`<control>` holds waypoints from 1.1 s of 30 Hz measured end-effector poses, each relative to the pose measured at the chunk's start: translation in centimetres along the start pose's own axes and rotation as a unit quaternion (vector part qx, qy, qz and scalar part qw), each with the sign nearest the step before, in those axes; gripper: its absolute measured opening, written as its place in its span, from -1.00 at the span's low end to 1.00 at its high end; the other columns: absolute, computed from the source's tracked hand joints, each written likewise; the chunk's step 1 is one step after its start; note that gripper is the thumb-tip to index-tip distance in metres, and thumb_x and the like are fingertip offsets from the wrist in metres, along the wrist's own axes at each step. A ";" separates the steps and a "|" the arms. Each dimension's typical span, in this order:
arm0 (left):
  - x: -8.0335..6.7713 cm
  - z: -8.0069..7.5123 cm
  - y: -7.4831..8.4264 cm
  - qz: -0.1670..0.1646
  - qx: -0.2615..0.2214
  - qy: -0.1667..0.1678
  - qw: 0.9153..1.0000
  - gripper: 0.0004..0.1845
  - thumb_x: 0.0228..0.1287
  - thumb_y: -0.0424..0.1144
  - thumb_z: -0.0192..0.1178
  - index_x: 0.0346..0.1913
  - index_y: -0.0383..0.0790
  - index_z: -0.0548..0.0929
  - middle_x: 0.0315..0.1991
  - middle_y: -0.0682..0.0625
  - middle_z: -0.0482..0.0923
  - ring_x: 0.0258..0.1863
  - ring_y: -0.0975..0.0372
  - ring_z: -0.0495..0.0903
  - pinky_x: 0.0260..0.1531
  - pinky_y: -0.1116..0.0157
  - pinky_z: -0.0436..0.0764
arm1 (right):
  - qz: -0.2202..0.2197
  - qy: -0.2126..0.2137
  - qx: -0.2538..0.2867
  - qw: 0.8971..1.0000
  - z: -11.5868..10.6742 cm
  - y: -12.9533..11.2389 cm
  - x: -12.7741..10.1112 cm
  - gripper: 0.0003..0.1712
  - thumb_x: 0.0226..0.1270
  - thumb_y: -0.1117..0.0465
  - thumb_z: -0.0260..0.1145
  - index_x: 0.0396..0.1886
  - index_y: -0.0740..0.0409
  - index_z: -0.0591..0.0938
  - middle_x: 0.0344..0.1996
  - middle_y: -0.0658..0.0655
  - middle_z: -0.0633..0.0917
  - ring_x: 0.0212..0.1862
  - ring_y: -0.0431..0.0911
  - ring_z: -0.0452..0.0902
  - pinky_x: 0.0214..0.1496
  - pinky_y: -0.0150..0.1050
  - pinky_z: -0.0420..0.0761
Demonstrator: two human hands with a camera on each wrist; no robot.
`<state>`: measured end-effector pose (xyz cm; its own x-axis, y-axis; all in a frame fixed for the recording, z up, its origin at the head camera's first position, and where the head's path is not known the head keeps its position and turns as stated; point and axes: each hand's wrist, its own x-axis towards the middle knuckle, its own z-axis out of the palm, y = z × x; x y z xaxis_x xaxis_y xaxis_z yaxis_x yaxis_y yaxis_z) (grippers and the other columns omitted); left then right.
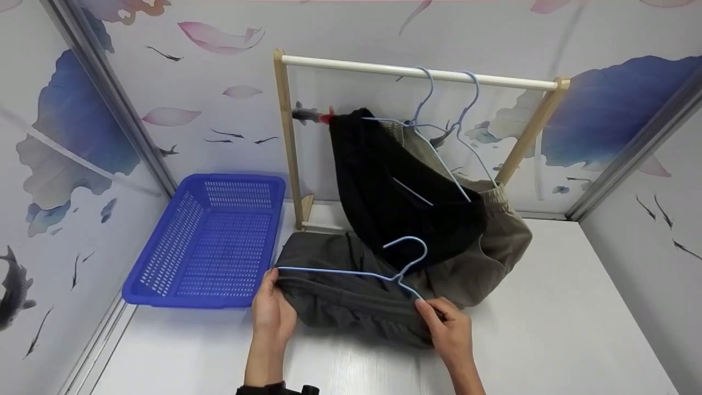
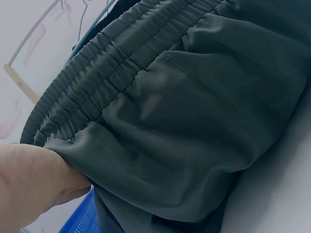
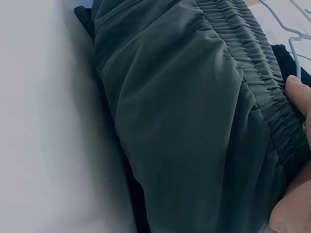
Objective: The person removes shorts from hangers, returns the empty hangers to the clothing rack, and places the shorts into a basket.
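Note:
Dark grey elastic-waist trousers (image 1: 351,307) lie folded across the front of the white table, their gathered waistband (image 2: 92,82) facing up. A light blue wire hanger (image 1: 329,271) runs along the waistband, its hook pointing up and away. At the left end, my left hand (image 1: 274,307) pinches the waistband and hanger tip between thumb and fingers. My right hand (image 1: 449,326) grips the other end, thumb on the hanger's arm and fingers behind the cloth. In the right wrist view, the thumb (image 3: 297,92) lies against the waistband beside the hanger. Some fingers are hidden by the trousers.
Behind stands a drying rack with a white rail (image 1: 351,66) and wooden posts. Black trousers (image 1: 373,181) and beige trousers (image 1: 507,230) hang from it on blue hangers, reaching down close behind the grey pair. A blue mesh basket (image 1: 225,252) stands at left. Printed panels enclose the table.

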<state>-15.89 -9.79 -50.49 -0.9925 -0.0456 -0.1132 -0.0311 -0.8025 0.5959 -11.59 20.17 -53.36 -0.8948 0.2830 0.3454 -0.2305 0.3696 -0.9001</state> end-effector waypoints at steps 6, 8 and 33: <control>0.2 0.1 0.1 -0.020 -0.024 -0.009 0.999 -0.41 0.70 -0.23 -0.51 0.62 -0.39 -0.24 0.64 -0.17 -0.21 0.65 0.10 -0.18 0.60 0.24 -0.07 | 0.009 0.000 -0.003 1.000 -0.1 -0.1 0.2 -0.84 0.30 0.37 0.48 -0.48 0.10 0.79 -0.52 -0.06 0.66 -0.43 -0.25 0.50 -0.35 -0.45 0.46; 0.2 0.1 0.1 -0.030 -0.036 -0.016 0.999 -0.39 0.70 -0.19 -0.53 0.64 -0.37 -0.27 0.65 -0.15 -0.23 0.65 0.11 -0.21 0.59 0.25 -0.07 | 0.010 -0.001 -0.001 1.000 -0.1 -0.1 0.2 -0.84 0.30 0.36 0.49 -0.47 0.09 0.79 -0.52 -0.06 0.66 -0.43 -0.25 0.50 -0.34 -0.46 0.47; -0.5 -0.4 -0.5 0.018 0.096 0.000 0.995 -0.62 0.74 -0.10 -0.33 0.30 -0.34 0.19 0.33 -0.09 0.19 0.46 0.12 0.13 0.38 0.35 0.29 | -0.009 0.009 -0.030 0.999 0.4 0.3 0.1 -0.82 0.26 0.47 0.46 -0.49 0.18 0.78 -0.52 0.05 0.70 -0.42 -0.30 0.51 -0.30 -0.50 0.46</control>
<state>-15.36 -9.61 -51.07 -0.9935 -0.0720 -0.0883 -0.0172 -0.6713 0.7410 -11.87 19.92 -53.67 -0.8840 0.2907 0.3661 -0.2227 0.4266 -0.8766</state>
